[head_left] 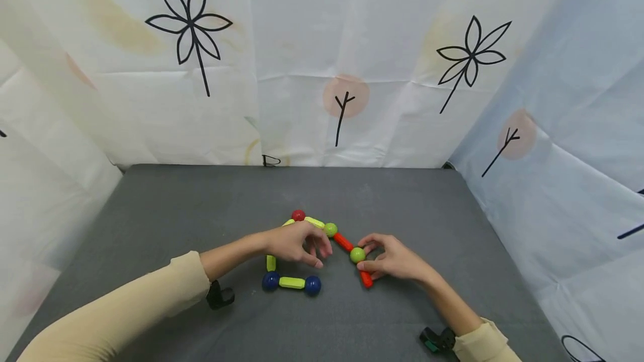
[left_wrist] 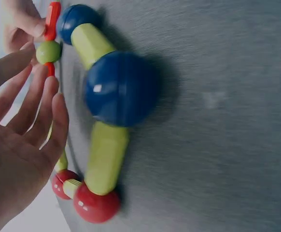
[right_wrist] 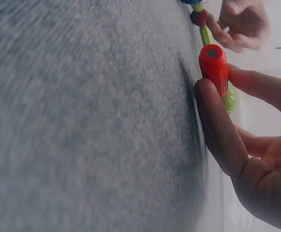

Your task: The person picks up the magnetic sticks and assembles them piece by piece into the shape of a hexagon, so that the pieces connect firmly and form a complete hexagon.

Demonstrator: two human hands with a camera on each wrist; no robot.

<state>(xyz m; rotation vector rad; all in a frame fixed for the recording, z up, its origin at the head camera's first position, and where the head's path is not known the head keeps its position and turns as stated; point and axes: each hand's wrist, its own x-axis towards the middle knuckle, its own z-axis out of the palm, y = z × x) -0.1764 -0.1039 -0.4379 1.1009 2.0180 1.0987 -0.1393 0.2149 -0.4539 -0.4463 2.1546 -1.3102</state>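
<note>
My right hand (head_left: 394, 258) pinches a red magnetic rod (head_left: 367, 279) at the lower right end of a ball-and-rod chain, its fingers also around the green ball (head_left: 358, 255). In the right wrist view, the free tip of the red rod (right_wrist: 213, 58) shows a grey disc. Another red rod (head_left: 344, 242) leads up to a second green ball (head_left: 330, 230), then a yellow-green rod and a red ball (head_left: 298, 215). My left hand (head_left: 294, 242) hovers over the chain, fingers loosely bent and holding nothing; it hides part of the left side.
At the chain's other end, a yellow-green rod (head_left: 292, 282) joins two blue balls (head_left: 270, 281). A gap separates the right blue ball (head_left: 312, 285) from the red rod. Everything lies on a grey tabletop (head_left: 211, 194), with patterned white cloth (head_left: 297, 27) behind and at the sides.
</note>
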